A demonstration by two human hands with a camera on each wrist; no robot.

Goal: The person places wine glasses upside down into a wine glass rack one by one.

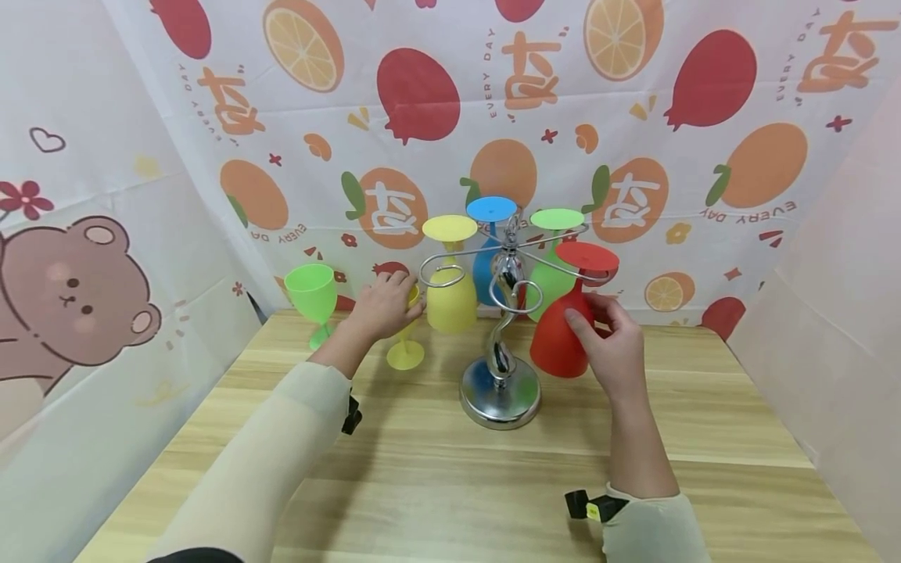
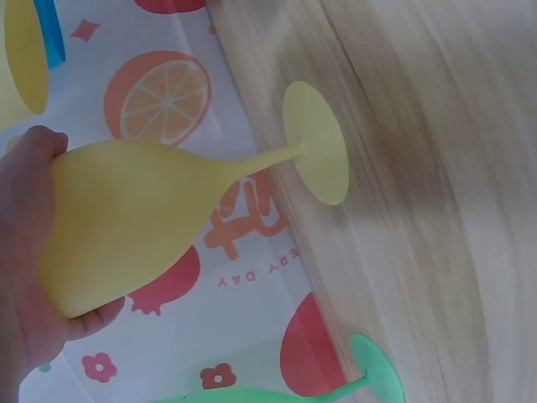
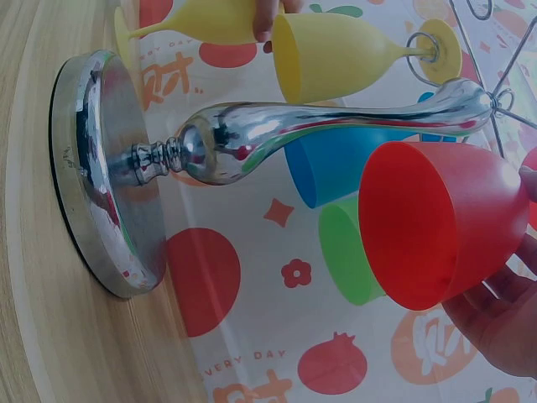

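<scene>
My left hand [image 1: 385, 303] grips an upright yellow plastic goblet [image 2: 134, 218] around its rim, with its stem and round foot below. To the right, my right hand [image 1: 615, 344] holds the bowl of a red goblet [image 1: 561, 336], turned upside down at a chrome goblet rack [image 1: 500, 395]. The red foot lies above the rack's right wire arm; how the stem sits in the loop is hidden. Another yellow goblet [image 1: 450, 301], a blue goblet [image 1: 486, 274] and a light green goblet [image 1: 549, 285] hang inverted from the rack.
A green goblet [image 1: 312, 293] stands upright at the table's back left. The rack's front wire loop [image 1: 516, 297] juts toward me. Behind the wooden table [image 1: 422, 485] hangs a fruit-patterned cloth [image 1: 486, 109], with a bear-printed cloth [image 1: 77, 289] at left.
</scene>
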